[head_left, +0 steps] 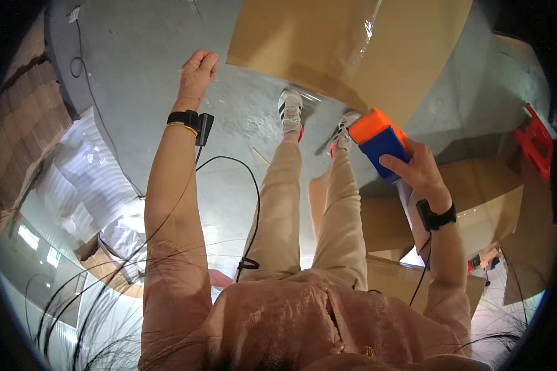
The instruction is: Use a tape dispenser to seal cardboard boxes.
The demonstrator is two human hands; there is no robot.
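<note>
A large brown cardboard box stands in front of my feet, with a shiny strip of clear tape on its top. My left hand is closed in a fist just off the box's left corner, and nothing shows sticking out of it. In my right hand is an orange-and-blue block-shaped thing, its orange end toward the box. My thumb lies across the blue part, while the other fingers are mostly hidden behind it.
To my right are more cardboard boxes and a red plastic thing. Flattened cardboard is stacked on the left, beside a shiny wrapped heap. Black cables hang from both wristbands, and another cable lies on the grey floor.
</note>
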